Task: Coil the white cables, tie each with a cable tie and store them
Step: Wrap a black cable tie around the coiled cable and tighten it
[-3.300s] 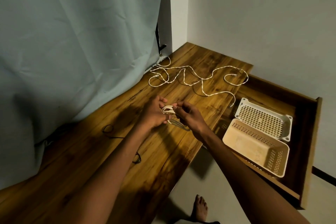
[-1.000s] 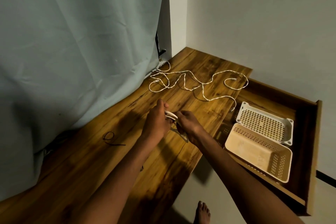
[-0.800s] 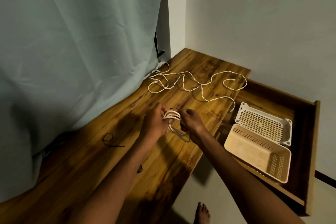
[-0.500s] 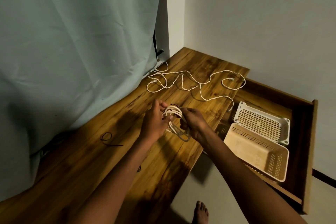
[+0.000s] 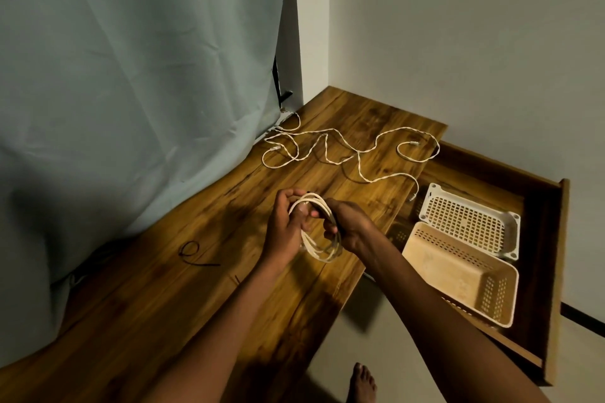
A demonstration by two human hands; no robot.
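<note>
Both hands, left hand and right hand, pinch the coiled cable; a slackened grip could let loops spring apart before the cable tie, at 9 o'clock, binds them.

No legible text, label, brand, number or sign appears on any surface in view.

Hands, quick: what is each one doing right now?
Left hand: fingers curled round the coiled white cable, holding it.
Right hand: fingers gripping the other side of the same coil.
</note>
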